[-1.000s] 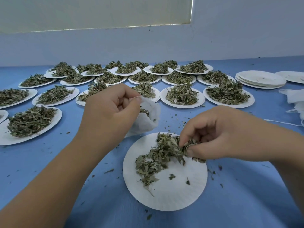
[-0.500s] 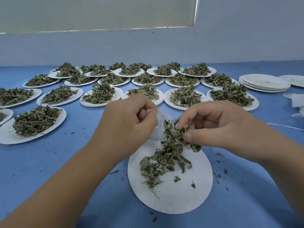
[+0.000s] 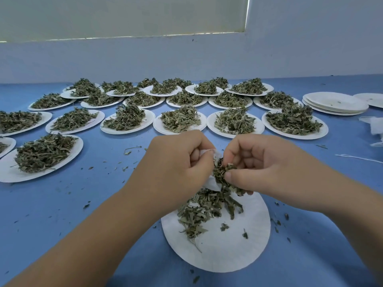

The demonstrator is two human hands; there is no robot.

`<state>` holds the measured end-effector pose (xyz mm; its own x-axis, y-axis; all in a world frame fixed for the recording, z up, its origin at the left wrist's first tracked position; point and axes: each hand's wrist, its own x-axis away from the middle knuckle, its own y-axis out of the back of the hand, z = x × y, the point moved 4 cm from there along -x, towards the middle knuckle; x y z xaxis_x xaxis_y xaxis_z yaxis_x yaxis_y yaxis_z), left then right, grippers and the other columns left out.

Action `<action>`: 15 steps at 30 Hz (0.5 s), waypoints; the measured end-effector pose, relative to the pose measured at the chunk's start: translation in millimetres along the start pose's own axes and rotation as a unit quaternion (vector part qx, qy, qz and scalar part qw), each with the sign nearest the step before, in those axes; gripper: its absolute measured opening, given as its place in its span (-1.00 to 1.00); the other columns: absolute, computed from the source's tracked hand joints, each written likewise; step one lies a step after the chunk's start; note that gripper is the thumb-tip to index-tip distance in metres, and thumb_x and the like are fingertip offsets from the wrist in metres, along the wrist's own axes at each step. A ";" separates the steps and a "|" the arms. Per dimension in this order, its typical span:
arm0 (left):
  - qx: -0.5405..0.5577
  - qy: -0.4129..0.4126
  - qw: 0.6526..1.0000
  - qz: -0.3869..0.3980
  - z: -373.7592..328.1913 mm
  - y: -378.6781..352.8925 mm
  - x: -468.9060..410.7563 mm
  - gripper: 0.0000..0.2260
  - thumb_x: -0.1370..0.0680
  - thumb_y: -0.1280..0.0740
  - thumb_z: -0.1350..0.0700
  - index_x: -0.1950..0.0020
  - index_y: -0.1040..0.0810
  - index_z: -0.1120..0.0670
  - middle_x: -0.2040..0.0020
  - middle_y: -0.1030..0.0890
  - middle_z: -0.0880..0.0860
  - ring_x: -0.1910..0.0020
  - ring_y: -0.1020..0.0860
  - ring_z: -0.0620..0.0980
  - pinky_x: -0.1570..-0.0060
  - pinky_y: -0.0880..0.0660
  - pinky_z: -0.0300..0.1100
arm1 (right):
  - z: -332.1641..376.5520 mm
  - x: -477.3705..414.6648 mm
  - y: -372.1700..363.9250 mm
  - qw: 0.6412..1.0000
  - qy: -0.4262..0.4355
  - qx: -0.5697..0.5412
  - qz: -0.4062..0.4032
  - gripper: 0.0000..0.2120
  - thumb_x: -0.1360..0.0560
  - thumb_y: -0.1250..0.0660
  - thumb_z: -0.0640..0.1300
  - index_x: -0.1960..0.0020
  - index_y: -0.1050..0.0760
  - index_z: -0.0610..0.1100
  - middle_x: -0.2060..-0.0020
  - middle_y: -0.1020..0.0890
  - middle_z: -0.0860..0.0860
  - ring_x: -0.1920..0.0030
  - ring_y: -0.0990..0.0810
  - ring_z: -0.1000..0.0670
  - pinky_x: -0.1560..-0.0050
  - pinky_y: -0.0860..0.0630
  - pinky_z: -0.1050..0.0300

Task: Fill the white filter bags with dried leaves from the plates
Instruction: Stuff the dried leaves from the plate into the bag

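Note:
My left hand (image 3: 176, 164) pinches the rim of a white filter bag (image 3: 211, 183), most of which is hidden behind that hand. Touching the bag's mouth, my right hand (image 3: 263, 162) grips a bunch of dried leaves (image 3: 224, 177). Both hands hover over a white paper plate (image 3: 228, 251) near the table's front, where a loose pile of leaves (image 3: 203, 212) lies on its far half.
Several paper plates heaped with dried leaves (image 3: 128, 119) fill the blue table (image 3: 62, 204) behind the hands. A stack of empty plates (image 3: 335, 102) sits at the back right, with spare white bags (image 3: 373, 126) and string (image 3: 356, 157) at the right edge. Leaf crumbs are scattered about.
My right hand lifted a bunch of leaves off the plate and brought it up to the bag's mouth. My left hand moved the bag right, closer over the plate.

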<state>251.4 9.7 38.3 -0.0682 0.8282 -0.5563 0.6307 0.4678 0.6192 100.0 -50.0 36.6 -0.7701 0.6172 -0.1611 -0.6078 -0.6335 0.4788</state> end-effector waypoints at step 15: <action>0.019 0.022 1.000 -0.001 -1.2 -2.3 1.0 -0.91 -0.48 -0.35 0.12 0.20 -0.63 0.02 0.44 -0.48 0.02 0.51 -0.35 -0.19 0.45 -0.25 -0.46 | 15.9 6.8 -6.6 0.980 0.048 0.138 -0.139 -0.90 -0.28 -0.39 -0.03 0.22 -0.51 0.04 0.34 -0.55 0.10 0.41 -0.44 0.14 0.36 -0.42 0.32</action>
<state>248.9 9.8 37.0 -0.1029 0.8406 -0.5318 0.6599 0.4578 0.5958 101.8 -34.2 46.1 -0.6057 0.6923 -0.3921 -0.7311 -0.2898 0.6176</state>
